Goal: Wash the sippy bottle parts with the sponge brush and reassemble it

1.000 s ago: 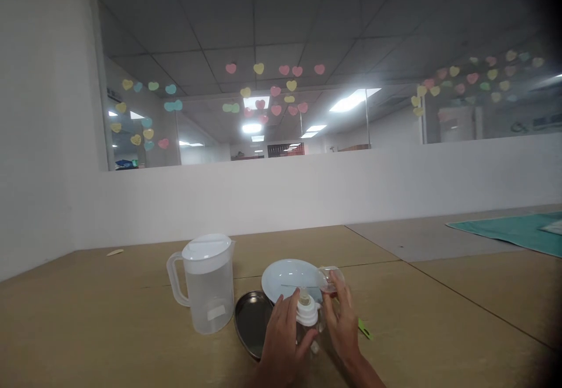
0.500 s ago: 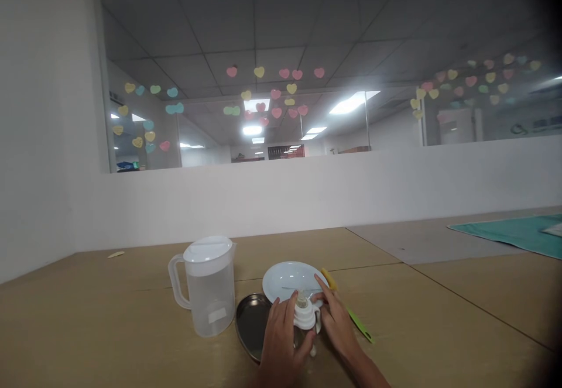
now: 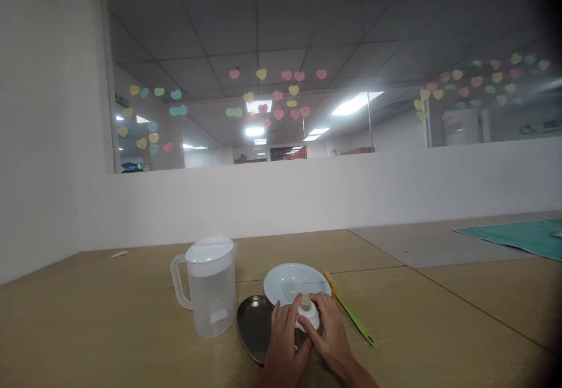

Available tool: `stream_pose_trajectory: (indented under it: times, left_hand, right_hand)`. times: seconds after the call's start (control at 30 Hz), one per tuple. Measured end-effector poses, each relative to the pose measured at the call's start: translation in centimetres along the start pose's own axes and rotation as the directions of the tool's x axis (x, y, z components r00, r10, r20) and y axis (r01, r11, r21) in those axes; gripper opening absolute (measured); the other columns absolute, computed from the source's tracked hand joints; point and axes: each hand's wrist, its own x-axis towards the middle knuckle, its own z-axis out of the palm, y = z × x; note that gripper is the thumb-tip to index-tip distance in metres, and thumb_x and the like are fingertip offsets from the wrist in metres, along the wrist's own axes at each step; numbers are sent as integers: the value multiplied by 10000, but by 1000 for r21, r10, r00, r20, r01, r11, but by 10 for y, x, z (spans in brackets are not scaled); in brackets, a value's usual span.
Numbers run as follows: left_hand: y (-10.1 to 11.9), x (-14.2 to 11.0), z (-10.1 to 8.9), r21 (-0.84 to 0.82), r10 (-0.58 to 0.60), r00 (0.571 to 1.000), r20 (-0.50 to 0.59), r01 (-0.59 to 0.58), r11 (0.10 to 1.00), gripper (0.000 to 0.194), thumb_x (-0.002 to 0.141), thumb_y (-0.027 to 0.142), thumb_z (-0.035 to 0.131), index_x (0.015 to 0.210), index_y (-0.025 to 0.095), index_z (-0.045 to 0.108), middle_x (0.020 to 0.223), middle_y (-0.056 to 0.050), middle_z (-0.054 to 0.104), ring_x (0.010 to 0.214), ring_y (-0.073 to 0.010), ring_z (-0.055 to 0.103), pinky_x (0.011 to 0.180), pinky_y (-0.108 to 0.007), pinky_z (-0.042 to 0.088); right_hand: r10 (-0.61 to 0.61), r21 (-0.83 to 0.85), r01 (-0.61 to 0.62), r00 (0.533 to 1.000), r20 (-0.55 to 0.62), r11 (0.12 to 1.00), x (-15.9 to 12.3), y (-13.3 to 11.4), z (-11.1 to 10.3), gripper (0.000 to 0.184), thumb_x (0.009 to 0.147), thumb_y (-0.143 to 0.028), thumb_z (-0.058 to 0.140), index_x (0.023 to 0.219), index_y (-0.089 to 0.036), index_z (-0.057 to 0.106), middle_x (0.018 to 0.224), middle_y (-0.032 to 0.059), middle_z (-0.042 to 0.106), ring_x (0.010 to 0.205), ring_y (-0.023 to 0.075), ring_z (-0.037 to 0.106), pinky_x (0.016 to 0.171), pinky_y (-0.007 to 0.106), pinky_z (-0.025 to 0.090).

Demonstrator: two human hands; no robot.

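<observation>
Between my hands is a baby bottle top (image 3: 308, 316) with a white collar and a translucent teat pointing up; whatever lies below the collar is mostly covered. My left hand (image 3: 283, 338) grips it from the left, fingers curved round the side. From the right, my right hand (image 3: 330, 335) closes on the collar, its thumb across the front. Just behind stands a pale blue-white plate (image 3: 274, 277) with a small clear piece (image 3: 290, 290) lying in it. A dark metal dish (image 3: 254, 326) sits left of my left hand, partly hidden by it.
A translucent pitcher (image 3: 213, 297) with a white lid stands to the left. Right of the plate lies a brush with a yellow head and green handle (image 3: 356, 320). A teal cloth (image 3: 518, 239) is at the far right, and a flat pale piece (image 3: 119, 254) far left.
My right hand has moved in, from index finger raised and fingers at the bottle's side handle to fingers and thumb around the collar. My left hand keeps its hold.
</observation>
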Motion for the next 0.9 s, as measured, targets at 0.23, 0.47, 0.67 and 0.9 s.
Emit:
stream_pose_trajectory:
  times: [0.23,0.47,0.67,0.9]
  left_hand:
    - [-2,1,-5,-137,-54,995,84,66,988,631,904,424,378,1438,172,157,1460,-114,302,1357,-223,243,1130,-476,129]
    - [-4,2,-3,-106,-48,993,110,59,993,675,905,440,367,1444,135,101,1414,-154,373,1338,-237,286,1127,-497,95]
    - [-1,0,0,-34,-71,996,59,73,997,617,911,427,349,1429,134,183,1424,-152,355,1343,-238,274,1110,-480,195]
    - [-2,0,4,2,-55,994,95,55,998,631,909,432,342,1424,101,188,1367,-176,424,1320,-241,315,1103,-505,182]
  right_hand:
    - [-10,161,7,1000,17,987,-1,6,5,324,863,-440,426,1029,-229,607,932,49,623,879,210,556,795,357,440]
    - [204,81,-192,964,-172,978,-3,26,2,427,894,-428,343,1238,-230,502,1017,63,627,971,219,560,875,400,422]
    - [18,29,-16,995,-98,999,-7,17,7,460,872,-396,412,1301,-229,428,1190,81,568,1075,236,520,920,413,389]
    - [91,10,-91,989,-117,996,-2,19,0,354,881,-404,386,1099,-219,594,998,73,651,953,231,575,862,416,423]
